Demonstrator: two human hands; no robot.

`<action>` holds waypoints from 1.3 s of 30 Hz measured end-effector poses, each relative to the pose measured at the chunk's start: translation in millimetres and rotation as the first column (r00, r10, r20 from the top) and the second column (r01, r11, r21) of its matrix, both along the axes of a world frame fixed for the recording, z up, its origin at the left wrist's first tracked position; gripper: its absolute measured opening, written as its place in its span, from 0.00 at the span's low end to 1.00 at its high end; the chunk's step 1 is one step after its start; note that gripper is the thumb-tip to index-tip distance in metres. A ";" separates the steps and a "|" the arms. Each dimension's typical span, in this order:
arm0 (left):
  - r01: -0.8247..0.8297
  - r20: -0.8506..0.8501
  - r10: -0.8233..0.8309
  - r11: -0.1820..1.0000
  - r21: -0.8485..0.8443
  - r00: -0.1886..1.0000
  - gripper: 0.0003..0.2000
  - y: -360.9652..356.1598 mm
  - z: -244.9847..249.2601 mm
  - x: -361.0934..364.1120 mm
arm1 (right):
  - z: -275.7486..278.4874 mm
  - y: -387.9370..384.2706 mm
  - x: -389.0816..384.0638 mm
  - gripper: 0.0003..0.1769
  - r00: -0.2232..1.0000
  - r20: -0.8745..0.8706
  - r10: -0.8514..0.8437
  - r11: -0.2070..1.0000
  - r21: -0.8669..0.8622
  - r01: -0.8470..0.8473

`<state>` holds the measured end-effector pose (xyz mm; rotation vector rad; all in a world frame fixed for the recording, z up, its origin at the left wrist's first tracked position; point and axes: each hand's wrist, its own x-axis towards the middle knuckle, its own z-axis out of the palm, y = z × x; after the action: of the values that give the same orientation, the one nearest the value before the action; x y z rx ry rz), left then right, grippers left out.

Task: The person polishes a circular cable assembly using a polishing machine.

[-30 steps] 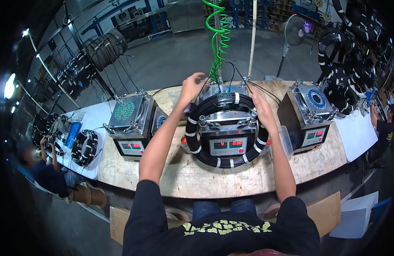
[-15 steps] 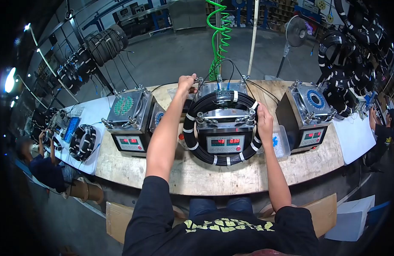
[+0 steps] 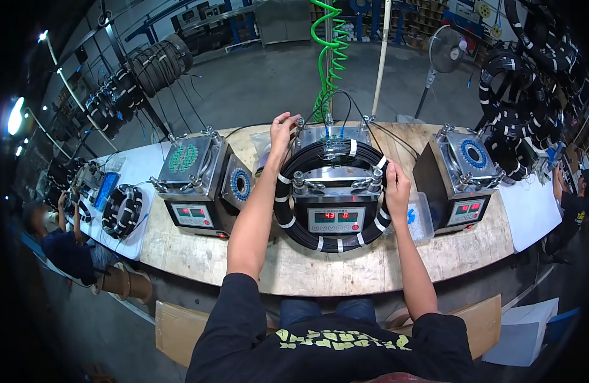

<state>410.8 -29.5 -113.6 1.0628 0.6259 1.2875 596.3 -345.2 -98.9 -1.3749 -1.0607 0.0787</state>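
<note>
A black cable coil (image 3: 307,237) with white tape bands hangs around the middle metal machine (image 3: 336,191), which shows red digits on its front panel. My left hand (image 3: 283,129) reaches to the machine's back left corner, fingers on a clamp knob by the coil's top. On the coil's right side rests my right hand (image 3: 396,186), gripping it next to a front clamp. Thin black wires and a green spiral hose (image 3: 326,51) rise from the machine's rear.
Similar machines stand to the left (image 3: 195,182) and right (image 3: 463,175) on the wooden bench (image 3: 320,268). Another taped coil (image 3: 123,210) lies on the white sheet at left. A small clear box (image 3: 421,217) sits by my right hand. Coils hang on racks; people work at both sides.
My left hand dropped from above the machine's rear to its back left corner knob. My right hand slid down the coil's right side. The coil sits slightly lower around the machine.
</note>
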 end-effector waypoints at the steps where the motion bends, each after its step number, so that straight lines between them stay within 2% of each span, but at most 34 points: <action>1: 0.053 0.085 -0.049 0.998 -0.045 0.995 0.23 -6.6 8.0 -3.6 | -0.1 0.4 0.2 0.26 1.000 -0.003 0.000 1.000 -0.002 0.000; 2: 0.110 0.170 -0.094 0.990 -0.085 0.981 0.23 -13.3 16.4 -6.1 | 0.0 0.7 -0.6 0.25 1.000 -0.006 -0.003 1.000 -0.001 0.003; 5: -0.110 -0.241 0.084 0.989 -0.097 0.967 0.23 -11.1 19.7 0.5 | 0.1 1.1 -0.6 0.25 1.000 -0.008 -0.010 1.000 0.003 0.010; 8: -0.018 -0.273 0.046 0.995 0.103 0.961 0.24 17.1 -8.0 -2.3 | -1.1 0.7 -0.2 0.24 1.000 -0.003 -0.017 1.000 0.008 0.017; 11: 0.055 -0.019 -0.056 0.996 -0.075 0.998 0.25 0.5 4.8 -2.7 | 0.8 -0.3 -2.1 0.24 1.000 -0.003 -0.019 1.000 0.003 0.019; 14: 0.078 0.049 -0.073 0.991 -0.107 0.996 0.24 -13.3 14.8 -5.8 | 1.1 -0.4 -1.3 0.24 1.000 0.007 -0.025 1.000 0.005 0.025; 17: 0.064 -0.038 -0.070 0.990 -0.125 0.997 0.25 -20.3 22.4 -9.3 | -3.4 1.7 0.5 0.24 0.999 0.023 -0.030 0.999 0.026 0.029; 21: 0.000 -0.390 0.021 0.998 0.055 0.921 0.23 -39.9 35.7 -25.0 | 1.8 -0.7 -2.4 0.25 1.000 0.009 -0.015 1.000 0.009 0.015; 24: 0.126 -0.403 -0.012 0.958 0.257 0.915 0.22 -100.7 53.3 -61.4 | 1.3 -0.9 -3.7 0.25 0.997 0.046 -0.055 0.998 0.020 0.054; 26: -0.097 -0.370 0.370 0.806 0.584 0.852 0.21 -163.5 63.3 -75.4 | -1.8 -1.5 -3.5 0.24 0.991 0.099 -0.090 0.996 0.013 0.089; 28: -0.115 -0.328 0.591 0.587 0.801 0.737 0.22 -201.1 38.8 -82.3 | 1.6 -1.5 -8.1 0.24 0.981 0.143 -0.133 0.991 0.011 0.133; 31: 0.197 -0.346 0.790 0.285 0.938 0.506 0.22 -240.1 41.6 -88.3 | 8.9 -4.4 -23.7 0.22 0.956 0.209 -0.205 0.978 0.008 0.208; 34: 0.171 -0.340 0.739 0.297 0.939 0.581 0.23 -231.1 30.3 -90.9 | 10.4 -4.7 -32.9 0.22 0.939 0.221 -0.262 0.964 0.008 0.267; 35: 0.116 -0.317 0.686 0.324 0.939 0.655 0.20 -222.1 11.5 -94.1 | 10.3 -5.3 -34.7 0.23 0.936 0.217 -0.278 0.958 -0.004 0.286; 39: -0.052 -0.302 0.636 0.475 0.878 0.710 0.16 -219.0 -9.5 -97.1 | 5.2 -3.9 -35.2 0.23 0.923 0.234 -0.305 0.950 0.006 0.313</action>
<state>313.7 -248.5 -123.1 2.3342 0.7602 1.6912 561.1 -349.2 -93.7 -1.5931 -1.0228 -0.3069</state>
